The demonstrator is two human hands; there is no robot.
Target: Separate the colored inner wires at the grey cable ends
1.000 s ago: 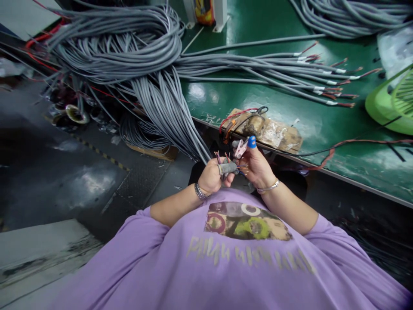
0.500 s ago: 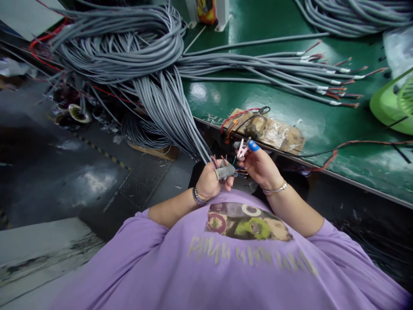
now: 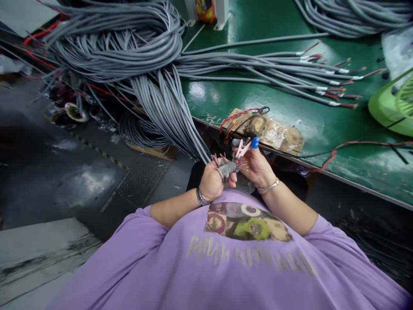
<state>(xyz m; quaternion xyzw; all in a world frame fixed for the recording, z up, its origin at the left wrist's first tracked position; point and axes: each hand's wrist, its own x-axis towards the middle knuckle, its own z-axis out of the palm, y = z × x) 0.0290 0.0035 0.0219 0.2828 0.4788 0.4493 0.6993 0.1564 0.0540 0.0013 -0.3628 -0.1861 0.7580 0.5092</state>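
My left hand is closed around the end of a grey multicore cable, from which thin coloured wires fan out. Grey coverings sit on some of its fingers. Just to the right, my right hand pinches a small pink clip between thumb and fingers; a blue cover caps the thumb. The clip is just above the wires, and whether its jaws touch one cannot be made out. Grey cables run down from the bench to my left hand.
A large coil of grey cable lies at the bench's left. Stripped cable ends spread over the green bench top. Near its edge lies a wooden block with red and black leads. A green fan stands at right.
My right hand and the pink clip have shifted slightly left, closer to the wires. My left hand has moved a little to the right and keeps its hold on the cable.
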